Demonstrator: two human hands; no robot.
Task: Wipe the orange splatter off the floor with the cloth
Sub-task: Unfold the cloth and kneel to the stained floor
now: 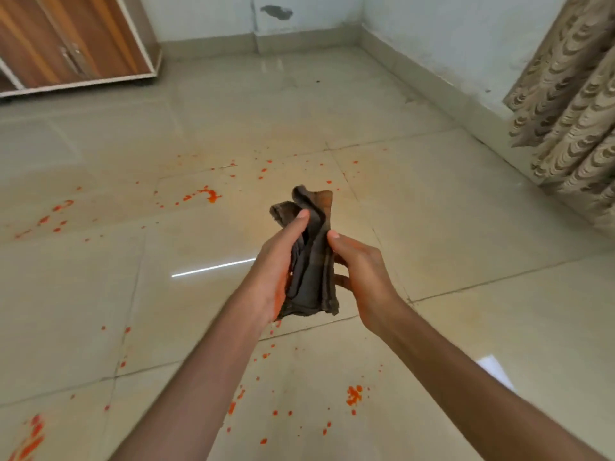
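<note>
Left hand (276, 261) and right hand (361, 267) both grasp folded dark cloth (312, 257) above floor (466, 227); orange splatter (208, 194) scattered left and near.

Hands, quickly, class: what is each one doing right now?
Left hand: closed on the dark cloth, thumb on top.
Right hand: fingers closed on the same cloth, held up above the floor.
</note>
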